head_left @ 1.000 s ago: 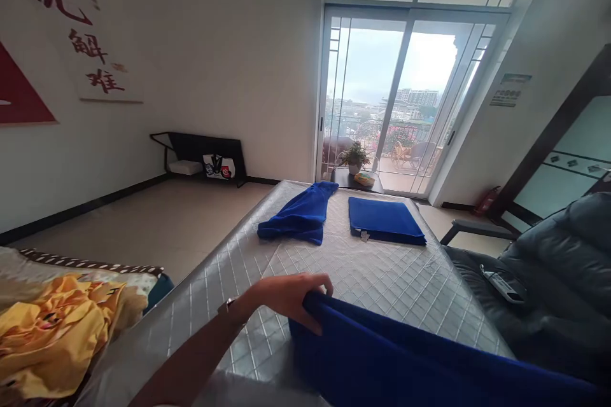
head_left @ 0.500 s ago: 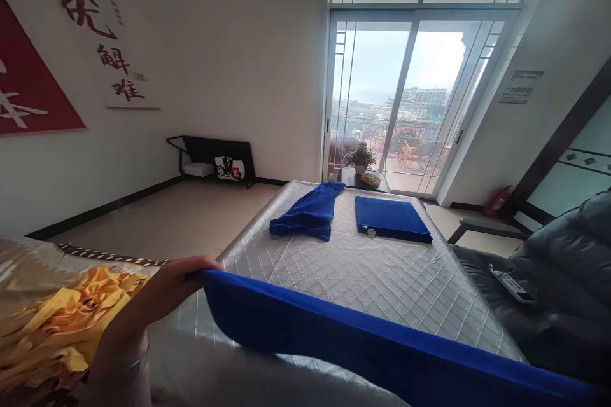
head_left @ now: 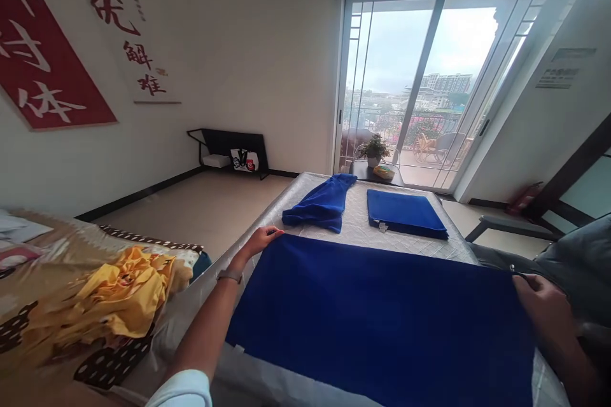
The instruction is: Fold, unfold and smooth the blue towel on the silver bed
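A wide blue cloth [head_left: 382, 318], like a towel, stretches between my two hands over the near part of the mattress. My left hand [head_left: 261, 240] pinches its far left corner, and my right hand [head_left: 544, 296] grips the far right corner. A small white tag shows on its left edge. Beyond it, a crumpled blue cloth [head_left: 319, 203] lies on the left of the quilted silver-grey mattress [head_left: 356, 235]. A neatly folded blue cloth stack [head_left: 405, 213] with a white label is to the right of that.
Yellow clothing [head_left: 128, 292] is heaped on a patterned bedspread [head_left: 52, 273] at the left. A dark leather seat [head_left: 582, 229] borders the mattress on the right. A small table with a potted plant [head_left: 375, 149] stands before the glass door [head_left: 391, 82].
The held blue cloth went from a raised, narrow band to a broad sheet spread lower over the mattress. My right hand has come into view at its right corner.
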Demonstrator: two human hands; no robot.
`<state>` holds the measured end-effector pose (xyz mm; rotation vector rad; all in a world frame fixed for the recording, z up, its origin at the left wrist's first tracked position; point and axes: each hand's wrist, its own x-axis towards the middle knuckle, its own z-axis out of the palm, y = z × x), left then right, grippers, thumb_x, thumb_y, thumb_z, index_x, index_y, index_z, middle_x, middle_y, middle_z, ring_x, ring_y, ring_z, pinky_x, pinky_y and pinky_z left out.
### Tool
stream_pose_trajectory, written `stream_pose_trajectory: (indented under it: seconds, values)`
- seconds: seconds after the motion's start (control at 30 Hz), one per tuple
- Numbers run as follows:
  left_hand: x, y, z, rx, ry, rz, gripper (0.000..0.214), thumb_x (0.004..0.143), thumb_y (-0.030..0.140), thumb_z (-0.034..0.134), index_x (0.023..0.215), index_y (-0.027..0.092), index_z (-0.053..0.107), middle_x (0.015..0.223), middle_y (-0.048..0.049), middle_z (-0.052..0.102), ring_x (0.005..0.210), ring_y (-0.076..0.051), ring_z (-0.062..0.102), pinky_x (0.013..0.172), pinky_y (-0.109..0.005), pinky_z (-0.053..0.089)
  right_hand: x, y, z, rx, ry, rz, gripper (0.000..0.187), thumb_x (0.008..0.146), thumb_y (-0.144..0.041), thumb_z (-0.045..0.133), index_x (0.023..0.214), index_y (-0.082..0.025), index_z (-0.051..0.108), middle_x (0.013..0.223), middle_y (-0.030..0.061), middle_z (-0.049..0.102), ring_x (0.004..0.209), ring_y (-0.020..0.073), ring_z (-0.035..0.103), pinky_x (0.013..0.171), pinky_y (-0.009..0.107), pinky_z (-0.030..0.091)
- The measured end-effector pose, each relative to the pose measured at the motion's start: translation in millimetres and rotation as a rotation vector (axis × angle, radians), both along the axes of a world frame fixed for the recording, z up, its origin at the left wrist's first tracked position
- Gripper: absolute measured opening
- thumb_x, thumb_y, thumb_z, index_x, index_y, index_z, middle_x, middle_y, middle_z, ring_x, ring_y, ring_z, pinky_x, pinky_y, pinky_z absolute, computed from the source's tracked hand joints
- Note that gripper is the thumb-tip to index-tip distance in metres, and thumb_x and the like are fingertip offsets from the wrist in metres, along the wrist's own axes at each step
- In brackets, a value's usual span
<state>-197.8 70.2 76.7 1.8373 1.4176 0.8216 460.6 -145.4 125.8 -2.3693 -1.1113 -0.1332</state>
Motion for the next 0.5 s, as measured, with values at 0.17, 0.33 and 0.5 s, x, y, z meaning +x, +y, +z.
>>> stream_pose_trajectory:
  seconds: [0.17,0.33,0.5]
  values:
    - [11,41,-36.9,0.085,0.495,0.091,0.042,0.098,0.052,0.047,0.099,0.019,0.072,0.096,-0.0073,0.075,0.091,-0.024,0.068,0.075,-0.029,0.047,0,72,-61.2,-0.177,0.173,0.066,0.053,0.092,-0.045,0.040,0.112,-0.009,0.073,0.094,0.0220,0.075,0.096,0.0362,0.071,0.083,0.040,0.052]
    - [30,62,-53.0,0.131,0.602,0.152,0.036,0.104,0.040,0.039,0.105,0.018,0.068,0.108,-0.0121,0.074,0.099,-0.026,0.068,0.080,-0.031,0.047,9,99,-93.3,-0.233,0.122,-0.004,0.050,0.088,-0.045,0.044,0.116,-0.015,0.074,0.100,0.0200,0.076,0.101,0.0411,0.071,0.080,0.044,0.055]
    - [48,77,-63.3,0.194,0.675,0.191,0.034,0.106,0.037,0.037,0.107,0.017,0.064,0.108,-0.0131,0.071,0.099,-0.025,0.067,0.084,-0.033,0.047,16,104,-104.7,-0.287,0.108,-0.013,0.056,0.091,-0.046,0.040,0.129,-0.015,0.067,0.105,0.0209,0.076,0.100,0.0405,0.072,0.078,0.044,0.055]
